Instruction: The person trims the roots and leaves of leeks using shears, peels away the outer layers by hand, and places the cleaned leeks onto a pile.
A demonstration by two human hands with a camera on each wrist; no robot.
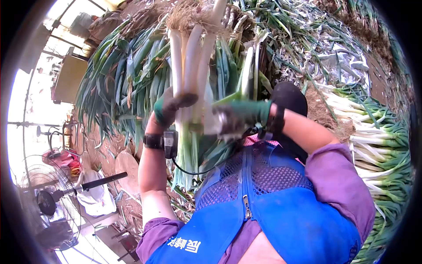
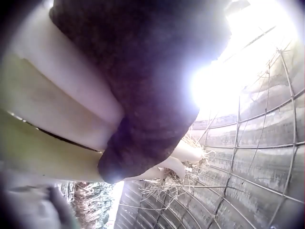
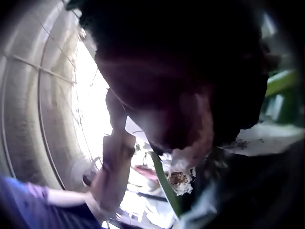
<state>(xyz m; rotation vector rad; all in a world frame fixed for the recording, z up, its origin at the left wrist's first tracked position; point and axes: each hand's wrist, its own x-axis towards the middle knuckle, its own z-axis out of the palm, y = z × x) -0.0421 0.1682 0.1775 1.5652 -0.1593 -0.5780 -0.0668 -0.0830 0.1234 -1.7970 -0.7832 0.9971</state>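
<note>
Leeks (image 1: pixel 191 66) stand roots-up before your chest, your gloved left hand (image 1: pixel 168 107) wrapped round their white stalks and your right hand (image 1: pixel 228 123) clamped on the same bunch just beside it, above the leek heap (image 1: pixel 127 75).

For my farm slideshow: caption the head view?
Gloved left hand grips a bundle of scallions, right hand on its stalks.

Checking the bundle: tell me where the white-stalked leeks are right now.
Head view, centre: the leeks, roots at the top, are held in the left grip, the right grip just right of them, before the green leaf pile.
</note>
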